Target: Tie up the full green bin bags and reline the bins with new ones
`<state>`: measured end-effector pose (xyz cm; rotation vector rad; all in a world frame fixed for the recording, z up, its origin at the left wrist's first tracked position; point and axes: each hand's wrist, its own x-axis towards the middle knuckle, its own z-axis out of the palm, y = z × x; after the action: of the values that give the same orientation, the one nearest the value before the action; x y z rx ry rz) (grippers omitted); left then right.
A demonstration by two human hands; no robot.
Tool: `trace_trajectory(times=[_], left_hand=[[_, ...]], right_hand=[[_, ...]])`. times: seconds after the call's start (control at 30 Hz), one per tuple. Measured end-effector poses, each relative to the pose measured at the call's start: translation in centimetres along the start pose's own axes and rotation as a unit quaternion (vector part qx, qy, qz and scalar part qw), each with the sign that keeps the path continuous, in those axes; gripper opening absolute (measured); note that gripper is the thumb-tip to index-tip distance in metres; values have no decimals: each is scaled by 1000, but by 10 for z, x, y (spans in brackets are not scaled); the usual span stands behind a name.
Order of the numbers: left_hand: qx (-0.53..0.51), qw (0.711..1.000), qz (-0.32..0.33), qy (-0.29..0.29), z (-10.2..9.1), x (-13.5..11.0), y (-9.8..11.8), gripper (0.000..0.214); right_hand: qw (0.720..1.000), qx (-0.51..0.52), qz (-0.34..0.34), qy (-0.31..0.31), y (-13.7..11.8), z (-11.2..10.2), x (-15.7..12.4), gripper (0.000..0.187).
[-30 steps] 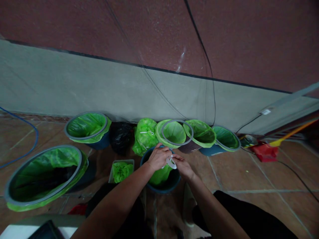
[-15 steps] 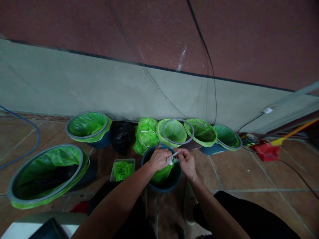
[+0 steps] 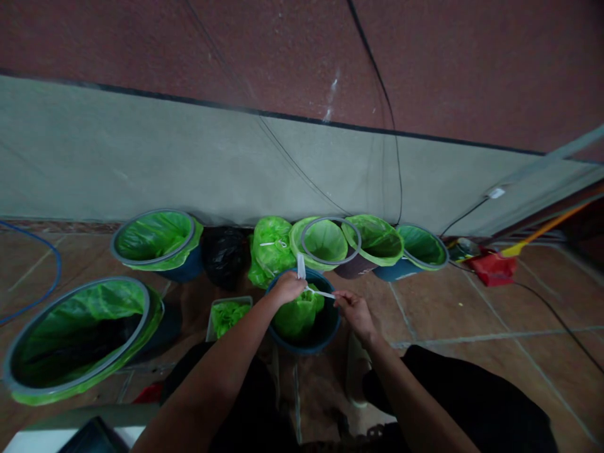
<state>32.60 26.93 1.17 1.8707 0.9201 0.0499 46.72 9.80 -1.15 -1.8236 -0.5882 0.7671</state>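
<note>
A green garbage bag [image 3: 298, 316] stands gathered inside a blue bin [image 3: 306, 348] between my feet. Around its neck runs a white drawstring [image 3: 322, 293], stretched between my two hands. My left hand [image 3: 289, 288] pinches the drawstring at the left, with a flat white end sticking up above the fingers. The fingers of my right hand [image 3: 352, 307] are closed on the other end, just over the bin's right rim. Behind the bin sits another green bag [image 3: 274, 246], tied with a white string.
Lined bins stand along the wall: one [image 3: 155, 239] at left, several at right. A larger lined bin [image 3: 80, 333] is at near left. A black bag [image 3: 224, 255], a white tub [image 3: 211, 327] of green bags, a red dustpan [image 3: 493, 267] and a blue hose [image 3: 57, 264] lie about.
My hands have moved apart, pulling the white drawstring straight between them. Its bunched white part now shows as a flat end above my left hand. The view has shifted slightly.
</note>
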Motion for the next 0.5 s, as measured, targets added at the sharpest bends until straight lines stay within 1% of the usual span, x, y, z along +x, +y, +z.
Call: trace_trajectory(times=[0.03, 0.1, 0.13, 0.2, 0.3, 0.37, 0.43, 0.5], left_hand=[[-75, 997, -5, -9, 3, 1, 1, 30], [-212, 977, -7, -34, 9, 0, 2, 30], [-263, 964, -6, -48, 11, -1, 3, 31], [-321, 945, -1, -69, 16, -3, 4, 31], [-334, 936, 16, -105, 17, -4, 4, 26], [-315, 938, 52, -135, 16, -4, 2, 24], [-288, 940, 97, -158, 17, -2, 0, 26], [-267, 939, 132, -169, 18, -2, -2, 29]], right_hand=[[1000, 6, -6, 4, -3, 1, -1, 41], [1000, 14, -21, 6, -10, 2, -3, 41], [999, 16, -32, 3, -14, 2, -4, 40], [998, 8, -57, -10, -21, 2, -5, 39], [993, -32, -102, -42, -35, 4, -6, 34], [987, -47, -133, -75, -48, 8, -6, 29], [981, -33, -156, -107, -61, 14, -5, 25], [980, 19, -157, -116, -73, 20, -3, 28]])
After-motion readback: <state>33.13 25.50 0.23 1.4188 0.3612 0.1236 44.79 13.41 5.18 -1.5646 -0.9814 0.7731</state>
